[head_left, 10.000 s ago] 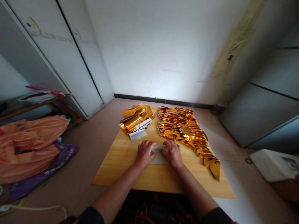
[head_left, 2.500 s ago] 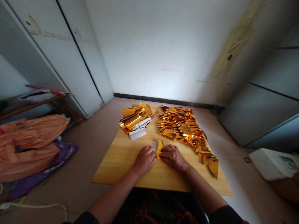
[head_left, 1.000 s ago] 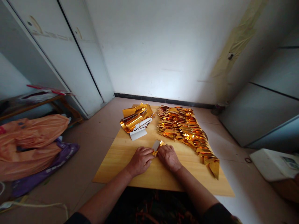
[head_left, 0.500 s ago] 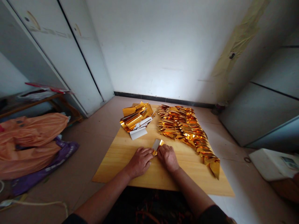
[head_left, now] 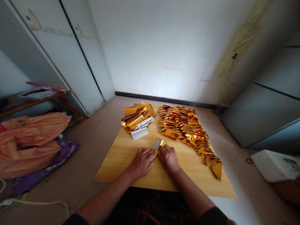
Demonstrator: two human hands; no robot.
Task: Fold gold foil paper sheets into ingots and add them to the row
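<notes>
A small sheet of gold foil paper (head_left: 157, 144), partly folded with its pale back showing, lies on the wooden board (head_left: 117, 162). My left hand (head_left: 142, 162) pinches its lower left corner. On the right edge, the curled fingers of my right hand (head_left: 169, 157) press the gold fold down; they hide part of it. Beyond my left hand sits a loose pile of gold foil sheets (head_left: 138, 117), some with white backs up. Rows of folded gold paper pieces (head_left: 182, 125) overlap at the back right, trailing toward the board's right side.
The board rests low, near a white wall (head_left: 164, 47). Orange cloth or plastic (head_left: 30, 131) and a purple bag (head_left: 51, 165) lie on the floor at left, below a wooden stand (head_left: 67, 106). A white foam box (head_left: 274, 165) stands at right.
Ten seconds ago the sheet lay flat and pale between both hands. It has since been partly folded, showing gold, and turned to a slant. Over the last second my hands have barely moved.
</notes>
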